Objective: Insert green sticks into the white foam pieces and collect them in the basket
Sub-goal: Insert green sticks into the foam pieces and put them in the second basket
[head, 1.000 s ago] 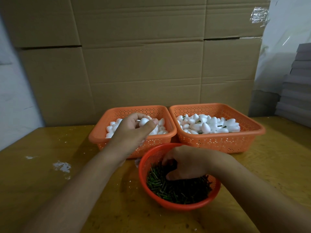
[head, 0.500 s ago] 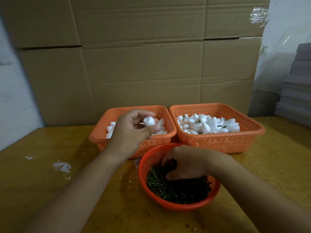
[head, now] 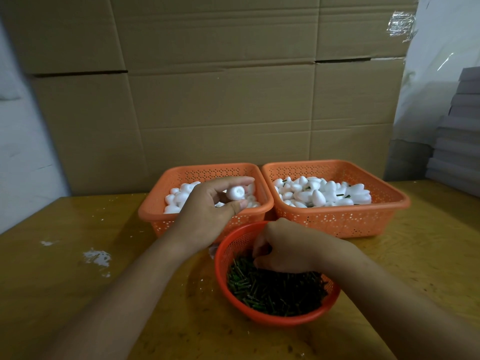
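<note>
My left hand (head: pixel 207 211) pinches a white foam piece (head: pixel 235 192) between thumb and fingers, just above the left orange basket (head: pixel 158 211), which holds plain foam pieces (head: pixel 179 197). My right hand (head: pixel 288 246) reaches into the round red basket (head: pixel 285 318) with its fingers curled down among the green sticks (head: pixel 275 292); whether it holds a stick is hidden. The right orange basket (head: pixel 337 219) holds foam pieces with green sticks in them (head: pixel 324 193).
A wall of cardboard boxes (head: pixel 220 100) stands behind the baskets. Grey stacked sheets (head: pixel 459 141) rise at the far right. White foam crumbs (head: pixel 97 257) lie on the yellow wooden table (head: pixel 65 268) to the left.
My left hand has lifted a foam piece out of the left basket and turned it between thumb and fingers. My right hand stays in the red basket, fingers working among the sticks.
</note>
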`<act>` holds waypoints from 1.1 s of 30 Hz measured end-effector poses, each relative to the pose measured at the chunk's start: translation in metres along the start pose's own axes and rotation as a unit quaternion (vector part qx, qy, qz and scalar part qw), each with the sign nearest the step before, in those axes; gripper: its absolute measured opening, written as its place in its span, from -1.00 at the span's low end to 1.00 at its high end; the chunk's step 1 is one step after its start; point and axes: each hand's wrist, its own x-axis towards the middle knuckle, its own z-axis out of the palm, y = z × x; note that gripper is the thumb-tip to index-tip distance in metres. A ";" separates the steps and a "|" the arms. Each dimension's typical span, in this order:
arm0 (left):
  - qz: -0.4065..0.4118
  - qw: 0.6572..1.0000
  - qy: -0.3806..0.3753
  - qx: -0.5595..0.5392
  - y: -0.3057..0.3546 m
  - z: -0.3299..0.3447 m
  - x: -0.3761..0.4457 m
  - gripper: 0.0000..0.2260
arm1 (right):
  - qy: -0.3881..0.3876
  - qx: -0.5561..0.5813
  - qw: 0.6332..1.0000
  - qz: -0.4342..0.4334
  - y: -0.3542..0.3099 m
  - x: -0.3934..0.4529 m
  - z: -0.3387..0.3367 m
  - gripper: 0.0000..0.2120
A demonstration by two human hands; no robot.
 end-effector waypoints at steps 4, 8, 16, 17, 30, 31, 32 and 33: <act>-0.024 0.997 -0.022 -0.063 0.002 0.002 -0.001 -0.70 | 0.012 0.005 1.000 -0.001 -0.001 -0.001 -0.001 -0.85; -0.008 0.998 -0.026 -0.055 0.000 0.001 -0.001 -0.77 | 0.035 0.015 0.999 0.003 -0.003 -0.002 -0.004 -0.85; 0.017 0.999 -0.019 -0.040 -0.002 0.000 0.000 -0.75 | 0.043 0.013 0.999 -0.002 -0.004 -0.003 -0.006 -0.90; 0.017 0.999 -0.017 -0.040 -0.001 0.000 0.000 -0.75 | 0.044 0.012 0.999 0.000 -0.004 -0.003 -0.006 -0.91; -0.002 0.999 -0.020 -0.030 0.002 0.001 -0.002 -0.74 | 0.109 0.013 0.994 -0.025 0.000 -0.001 -0.005 -0.93; 0.002 0.999 -0.023 -0.030 0.002 0.001 -0.002 -0.74 | 0.113 0.013 0.993 -0.026 0.000 -0.001 -0.005 -0.94; 0.002 0.999 -0.024 -0.032 0.002 0.001 -0.002 -0.74 | 0.115 0.014 0.993 -0.024 0.001 0.000 -0.004 -0.95; 0.001 0.999 -0.021 -0.034 0.002 0.001 -0.001 -0.74 | 0.115 0.017 0.993 -0.022 0.002 0.000 -0.004 -0.95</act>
